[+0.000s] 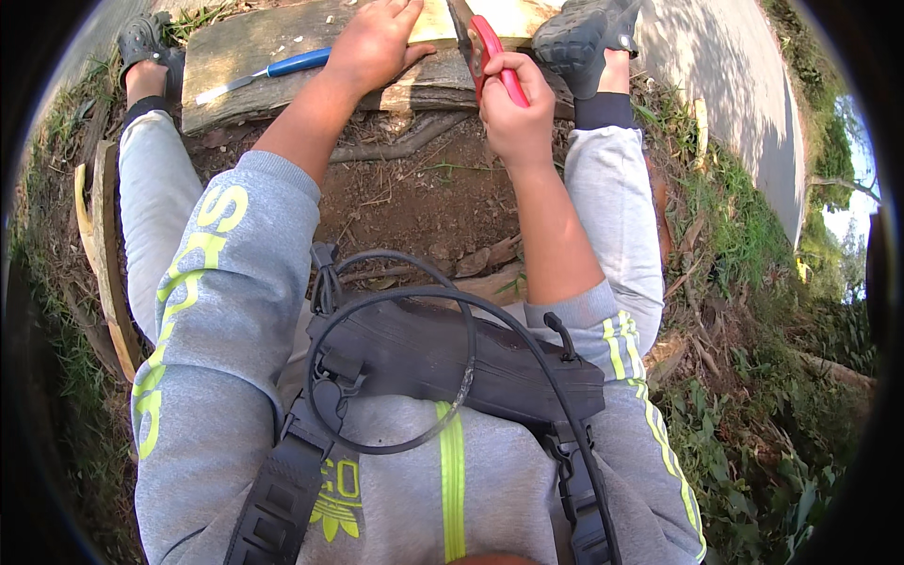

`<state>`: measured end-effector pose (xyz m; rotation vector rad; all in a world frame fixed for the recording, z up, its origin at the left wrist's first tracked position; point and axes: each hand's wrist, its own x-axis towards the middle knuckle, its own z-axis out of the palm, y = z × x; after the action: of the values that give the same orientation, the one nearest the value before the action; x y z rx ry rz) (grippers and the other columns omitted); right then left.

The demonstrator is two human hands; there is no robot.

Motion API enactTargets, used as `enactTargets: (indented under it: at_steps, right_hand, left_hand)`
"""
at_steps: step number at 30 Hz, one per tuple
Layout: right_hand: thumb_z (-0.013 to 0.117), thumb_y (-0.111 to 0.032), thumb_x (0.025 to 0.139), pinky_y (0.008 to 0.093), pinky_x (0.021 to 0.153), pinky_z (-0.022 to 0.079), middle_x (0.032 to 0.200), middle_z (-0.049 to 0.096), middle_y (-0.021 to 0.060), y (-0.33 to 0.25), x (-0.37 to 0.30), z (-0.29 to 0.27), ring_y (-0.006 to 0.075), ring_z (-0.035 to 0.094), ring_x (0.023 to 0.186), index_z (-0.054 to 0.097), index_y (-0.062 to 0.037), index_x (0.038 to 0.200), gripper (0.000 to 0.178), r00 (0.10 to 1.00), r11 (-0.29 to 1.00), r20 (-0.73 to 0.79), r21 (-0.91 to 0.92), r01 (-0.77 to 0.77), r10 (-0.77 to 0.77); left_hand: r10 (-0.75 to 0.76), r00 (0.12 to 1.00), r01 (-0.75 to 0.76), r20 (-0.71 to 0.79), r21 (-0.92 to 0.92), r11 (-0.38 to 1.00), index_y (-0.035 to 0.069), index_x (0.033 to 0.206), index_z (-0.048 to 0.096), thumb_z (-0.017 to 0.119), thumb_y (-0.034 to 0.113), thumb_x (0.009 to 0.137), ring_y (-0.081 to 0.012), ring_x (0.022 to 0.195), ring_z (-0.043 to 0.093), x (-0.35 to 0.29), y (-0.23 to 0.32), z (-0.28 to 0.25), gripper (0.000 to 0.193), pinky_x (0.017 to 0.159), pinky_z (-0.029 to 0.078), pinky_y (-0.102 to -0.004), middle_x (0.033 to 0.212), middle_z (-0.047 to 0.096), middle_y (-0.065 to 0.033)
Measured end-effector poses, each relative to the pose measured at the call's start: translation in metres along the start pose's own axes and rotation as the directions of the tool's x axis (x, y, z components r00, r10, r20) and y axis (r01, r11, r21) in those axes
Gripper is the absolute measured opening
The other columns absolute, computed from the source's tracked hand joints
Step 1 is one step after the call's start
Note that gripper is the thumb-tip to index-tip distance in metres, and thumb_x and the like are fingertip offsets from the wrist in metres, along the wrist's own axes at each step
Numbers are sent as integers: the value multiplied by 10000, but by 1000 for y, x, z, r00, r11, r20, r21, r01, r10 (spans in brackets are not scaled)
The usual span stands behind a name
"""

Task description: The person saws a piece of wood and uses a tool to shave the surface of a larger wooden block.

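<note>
In the head view, we hold a red tool (491, 40) tight in our right hand (520, 111), and its dark blade points up and away from us. Our left hand (377, 42) lies palm down on the wooden plank (212, 61); we cannot tell if it grips anything, because the top edge cuts off its fingers. A blue knife (297, 63) lies on the plank, just beside our left arm. Our gray shoes (572, 49) sit at the plank's two ends, and brown dirt (428, 202) lies nearer to us.
</note>
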<state>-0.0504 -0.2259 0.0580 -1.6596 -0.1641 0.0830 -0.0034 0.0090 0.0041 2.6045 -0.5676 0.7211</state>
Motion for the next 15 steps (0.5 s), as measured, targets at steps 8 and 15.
enactTargets:
  at_steps: [8, 15]
  right_hand:
    - [609, 21, 916, 263, 616, 425, 824, 568, -10, -14, -18, 9, 61, 512, 697, 632, -76, 1062, 176, 1000, 999, -15, -53, 7, -7]
    - [576, 94, 946, 214, 696, 438, 921, 601, -10, -56, -149, -59, 44, 540, 788, 621, -51, 1047, 182, 978, 977, 12, 48, -207, 207]
  left_hand:
    - [-31, 998, 30, 63, 12, 999, -24, 1435, 597, 864, 348, 878, -416, 1263, 639, 4, -13, 11, 721, 1082, 527, -490, 1386, 663, -220]
    - [-88, 994, 88, 58, 12, 996, -27, 1436, 593, 863, 310, 876, -407, 1293, 622, -9, -4, 5, 708, 1097, 515, -487, 1424, 646, -218]
